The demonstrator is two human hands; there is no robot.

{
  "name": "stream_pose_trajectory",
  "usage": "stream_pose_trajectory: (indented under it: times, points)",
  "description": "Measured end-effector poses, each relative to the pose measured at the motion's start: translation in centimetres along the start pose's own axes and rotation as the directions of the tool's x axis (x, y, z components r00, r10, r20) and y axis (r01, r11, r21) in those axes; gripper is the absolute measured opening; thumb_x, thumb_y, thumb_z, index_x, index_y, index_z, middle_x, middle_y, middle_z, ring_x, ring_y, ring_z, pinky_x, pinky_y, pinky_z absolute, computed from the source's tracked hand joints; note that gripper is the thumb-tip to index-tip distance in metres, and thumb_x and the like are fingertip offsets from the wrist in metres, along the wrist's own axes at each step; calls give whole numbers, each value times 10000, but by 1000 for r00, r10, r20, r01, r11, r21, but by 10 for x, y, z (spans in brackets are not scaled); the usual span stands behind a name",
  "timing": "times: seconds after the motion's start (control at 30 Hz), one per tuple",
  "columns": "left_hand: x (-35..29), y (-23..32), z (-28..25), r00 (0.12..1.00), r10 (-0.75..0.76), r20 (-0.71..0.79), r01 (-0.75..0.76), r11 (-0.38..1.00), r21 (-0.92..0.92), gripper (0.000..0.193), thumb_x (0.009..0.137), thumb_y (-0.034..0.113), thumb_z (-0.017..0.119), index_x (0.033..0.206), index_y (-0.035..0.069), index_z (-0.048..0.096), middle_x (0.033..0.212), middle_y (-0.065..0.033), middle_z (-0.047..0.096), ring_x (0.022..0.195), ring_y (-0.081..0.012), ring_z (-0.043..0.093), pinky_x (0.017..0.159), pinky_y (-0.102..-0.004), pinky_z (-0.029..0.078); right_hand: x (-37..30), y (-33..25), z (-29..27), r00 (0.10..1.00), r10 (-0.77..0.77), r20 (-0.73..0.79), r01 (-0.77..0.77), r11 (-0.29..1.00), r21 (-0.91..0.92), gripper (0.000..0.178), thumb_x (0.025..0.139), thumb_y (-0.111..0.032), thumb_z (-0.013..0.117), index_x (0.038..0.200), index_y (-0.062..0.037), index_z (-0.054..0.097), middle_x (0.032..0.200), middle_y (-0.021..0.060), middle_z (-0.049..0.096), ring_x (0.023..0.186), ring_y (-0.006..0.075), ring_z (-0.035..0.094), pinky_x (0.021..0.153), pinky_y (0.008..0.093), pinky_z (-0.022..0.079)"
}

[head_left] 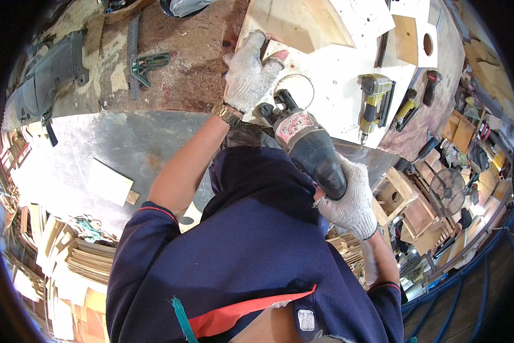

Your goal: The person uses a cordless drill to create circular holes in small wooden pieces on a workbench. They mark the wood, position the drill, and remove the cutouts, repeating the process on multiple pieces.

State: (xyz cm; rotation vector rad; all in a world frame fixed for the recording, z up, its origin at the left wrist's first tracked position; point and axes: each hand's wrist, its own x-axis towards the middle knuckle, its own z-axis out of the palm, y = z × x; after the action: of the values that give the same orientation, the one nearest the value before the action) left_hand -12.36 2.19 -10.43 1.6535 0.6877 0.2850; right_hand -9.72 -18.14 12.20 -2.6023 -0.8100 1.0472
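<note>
My right hand (pixel 351 203), in a white knit glove, wraps around the rear of a black jigsaw (pixel 311 151) with a worn red-and-white label. The jigsaw's front end lies over the near edge of a white board (pixel 337 91); its blade is hidden from view. A round outline (pixel 296 91) shows on the board just beyond the tool. My left hand (pixel 248 71), gloved with bare fingertips and a wristwatch at the wrist, rests on the board's left edge with the fingers spread. Beyond it, a pale wooden panel (pixel 285 26) lies on the board.
A yellow-green nail gun (pixel 374 103) lies right of the jigsaw, near a second nailer (pixel 405 108) and a board with a round hole (pixel 427 44). Leftward are a green-handled tool (pixel 148 67), a metal ruler (pixel 134 51) and a dark plastic case (pixel 51 74). A fan (pixel 447 187) stands among wooden boxes.
</note>
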Motion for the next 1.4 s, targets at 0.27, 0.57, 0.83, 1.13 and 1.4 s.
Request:
stream_pose_trajectory:
  times: [0.27,0.57,0.83,1.13,1.4]
  points:
    - [-9,-13,3,988,60,-141,-49,996,76,319,954,282,772,1146,63,643,965,-79,694,865,-145,643,799,-326,531,9,-7,-15,942,174,288,-194,980,41,766,689,-202,814,1393,-8,581,1136,236,626,1091,424,611,974,493,479]
    - [-13,-15,3,975,53,-214,-45,998,44,289,957,269,768,1122,67,644,910,-48,674,804,-107,590,733,-314,517,15,-5,-15,989,-30,144,28,999,19,566,641,-220,765,1148,-2,639,902,239,687,902,479,656,883,506,498]
    - [-13,-20,3,965,86,-249,-75,996,53,298,955,277,768,1130,66,651,908,-76,688,787,-136,627,736,-334,528,15,-4,-11,992,-108,64,110,993,-41,567,636,-212,756,1144,8,635,896,244,685,894,481,655,882,504,503]
    - [-14,-20,2,958,122,-258,-105,991,79,300,959,269,758,1141,55,653,884,-77,675,780,-147,648,725,-328,527,19,-14,-16,944,121,305,-142,989,46,757,692,-171,789,1402,-12,581,1140,230,627,1067,406,617,939,482,486]
    - [-14,-20,1,966,102,-240,-91,994,53,300,964,277,757,1139,58,653,875,-49,635,759,-130,615,714,-322,514,10,-8,-9,988,-23,151,27,999,-29,725,693,-186,794,1364,-9,587,1122,230,638,1058,419,619,952,487,481]
